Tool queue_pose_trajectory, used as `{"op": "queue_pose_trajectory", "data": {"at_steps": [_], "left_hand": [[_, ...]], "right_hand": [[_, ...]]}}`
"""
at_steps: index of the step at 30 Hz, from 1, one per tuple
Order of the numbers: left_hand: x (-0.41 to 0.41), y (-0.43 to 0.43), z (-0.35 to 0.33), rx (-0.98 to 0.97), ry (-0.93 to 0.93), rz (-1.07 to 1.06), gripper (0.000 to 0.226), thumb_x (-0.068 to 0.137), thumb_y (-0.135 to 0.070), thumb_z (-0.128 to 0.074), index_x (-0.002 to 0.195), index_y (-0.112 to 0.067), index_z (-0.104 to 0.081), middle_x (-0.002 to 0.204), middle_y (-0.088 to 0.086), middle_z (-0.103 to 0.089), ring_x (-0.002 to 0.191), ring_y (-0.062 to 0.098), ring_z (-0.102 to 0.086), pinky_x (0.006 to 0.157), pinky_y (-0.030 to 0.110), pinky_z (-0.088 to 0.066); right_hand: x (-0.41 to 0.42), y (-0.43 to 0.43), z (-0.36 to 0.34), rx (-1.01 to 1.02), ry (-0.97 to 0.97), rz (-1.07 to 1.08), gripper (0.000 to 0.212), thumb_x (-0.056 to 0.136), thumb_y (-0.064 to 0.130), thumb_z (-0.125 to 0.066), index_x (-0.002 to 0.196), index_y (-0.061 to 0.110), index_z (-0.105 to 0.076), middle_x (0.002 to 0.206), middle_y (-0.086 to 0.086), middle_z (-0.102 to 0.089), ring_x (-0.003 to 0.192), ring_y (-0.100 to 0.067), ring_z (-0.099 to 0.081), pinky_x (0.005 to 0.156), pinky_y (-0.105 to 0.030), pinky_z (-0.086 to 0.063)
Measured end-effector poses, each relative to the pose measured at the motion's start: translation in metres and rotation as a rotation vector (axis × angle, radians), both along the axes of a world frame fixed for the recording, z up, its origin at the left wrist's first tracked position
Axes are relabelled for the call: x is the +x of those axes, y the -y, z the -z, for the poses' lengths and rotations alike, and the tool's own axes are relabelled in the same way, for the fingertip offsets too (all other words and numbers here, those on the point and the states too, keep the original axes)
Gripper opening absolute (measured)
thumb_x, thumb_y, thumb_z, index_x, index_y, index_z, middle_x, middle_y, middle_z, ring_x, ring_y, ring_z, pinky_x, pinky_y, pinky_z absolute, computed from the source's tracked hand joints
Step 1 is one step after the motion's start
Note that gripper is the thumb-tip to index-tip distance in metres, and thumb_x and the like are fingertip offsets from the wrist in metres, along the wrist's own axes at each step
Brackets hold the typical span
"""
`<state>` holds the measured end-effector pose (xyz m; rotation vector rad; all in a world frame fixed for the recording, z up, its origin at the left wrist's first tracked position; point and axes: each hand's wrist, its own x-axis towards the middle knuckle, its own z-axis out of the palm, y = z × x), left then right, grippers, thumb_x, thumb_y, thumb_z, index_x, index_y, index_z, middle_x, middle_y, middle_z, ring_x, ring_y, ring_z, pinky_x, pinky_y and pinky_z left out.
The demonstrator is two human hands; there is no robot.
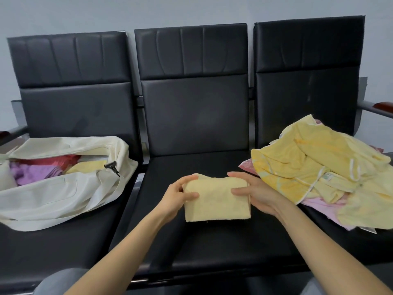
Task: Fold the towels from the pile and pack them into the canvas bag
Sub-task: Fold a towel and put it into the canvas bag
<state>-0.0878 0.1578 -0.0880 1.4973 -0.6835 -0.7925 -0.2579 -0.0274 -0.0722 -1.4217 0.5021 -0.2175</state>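
A folded pale yellow towel (215, 202) is held over the middle seat. My left hand (180, 193) grips its left edge, thumb on top. My right hand (253, 193) grips its right edge the same way. A cream canvas bag (53, 194) lies open on the left seat, with purple, red and yellow folded towels (42, 169) inside. The pile of unfolded towels (323, 169), mostly yellow with some pink beneath, sits on the right seat.
Three black padded seats (212, 241) joined in a row stand against a grey wall. An armrest (378, 108) juts out at the far right and another (10, 133) at the far left. My grey-clad knees (57, 282) show at the bottom.
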Motion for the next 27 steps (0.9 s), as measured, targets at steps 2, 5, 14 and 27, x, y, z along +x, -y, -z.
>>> {"op": "queue_pose_trajectory", "data": {"at_steps": [2,5,14,27], "left_hand": [[0.003,-0.004,-0.001,0.037,0.102,-0.003,0.057,0.076,0.004,-0.073,0.117,-0.035,-0.062,0.124,0.007,-0.058,0.111,0.023,-0.058,0.086,0.031,-0.054],[0.003,-0.007,-0.004,0.122,0.288,-0.031,0.064,0.068,-0.008,-0.078,0.120,-0.040,-0.057,0.121,0.000,-0.057,0.111,0.020,-0.056,0.092,0.034,-0.052],[-0.005,-0.014,0.002,0.293,0.881,-0.235,0.057,0.076,-0.016,-0.078,0.129,-0.021,-0.058,0.095,-0.005,-0.048,0.090,0.012,-0.049,0.071,0.012,-0.035],[0.016,-0.040,-0.013,0.030,0.587,-0.055,0.040,0.051,-0.033,-0.068,0.087,-0.018,-0.063,0.107,-0.012,-0.053,0.106,0.001,-0.049,0.085,0.010,-0.039]], "right_hand": [[0.001,-0.003,-0.002,-0.109,-0.025,-0.044,0.065,0.075,-0.007,-0.074,0.127,0.028,-0.057,0.125,-0.004,-0.062,0.116,-0.019,-0.059,0.097,-0.037,-0.051],[0.005,-0.011,-0.004,-0.426,-0.116,-0.028,0.074,0.069,0.000,-0.081,0.127,0.034,-0.051,0.127,0.006,-0.053,0.120,-0.016,-0.049,0.103,-0.040,-0.046],[0.020,-0.030,0.003,-0.986,-0.248,0.139,0.062,0.078,0.013,-0.077,0.132,0.021,-0.048,0.121,0.002,-0.056,0.115,-0.016,-0.053,0.091,-0.027,-0.046],[0.018,-0.028,-0.008,-0.850,-0.185,0.121,0.043,0.072,0.025,-0.081,0.108,0.024,-0.059,0.121,0.007,-0.040,0.115,-0.011,-0.039,0.094,-0.029,-0.040]]}}
